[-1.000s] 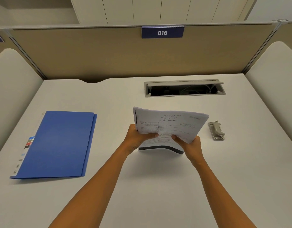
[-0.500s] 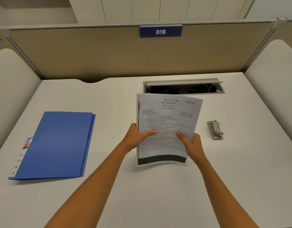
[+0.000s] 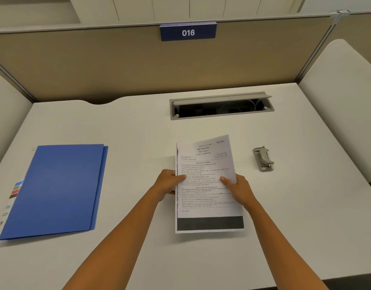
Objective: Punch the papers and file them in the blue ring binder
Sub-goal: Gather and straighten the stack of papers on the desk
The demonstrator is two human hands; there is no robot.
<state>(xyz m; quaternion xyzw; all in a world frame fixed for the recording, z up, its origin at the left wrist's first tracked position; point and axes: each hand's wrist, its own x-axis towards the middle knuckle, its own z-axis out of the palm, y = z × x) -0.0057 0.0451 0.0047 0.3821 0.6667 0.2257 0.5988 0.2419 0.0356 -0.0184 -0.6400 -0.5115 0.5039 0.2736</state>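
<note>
Matt white printed papers [image 3: 207,185] with a dark band along the lower edge. Blue ring binder [image 3: 55,189]: smooth plastic cover with a slight sheen. Hole punch [image 3: 263,158]: brushed grey metal. Desk [image 3: 128,126]: smooth, matt, off-white laminate. Partition [image 3: 96,63]: matt tan cloth-like panel.

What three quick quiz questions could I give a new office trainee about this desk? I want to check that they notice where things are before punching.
1. True or false: the blue ring binder lies open on the desk.
2. Multiple choice: the hole punch sits A) left of the papers, B) right of the papers, C) on the binder.
3. Which hands hold the papers?

Key:
1. False; it lies closed.
2. B; it stands apart from the papers, untouched.
3. Both: the left hand has a grip on the left edge, the right hand on the right edge.
</note>
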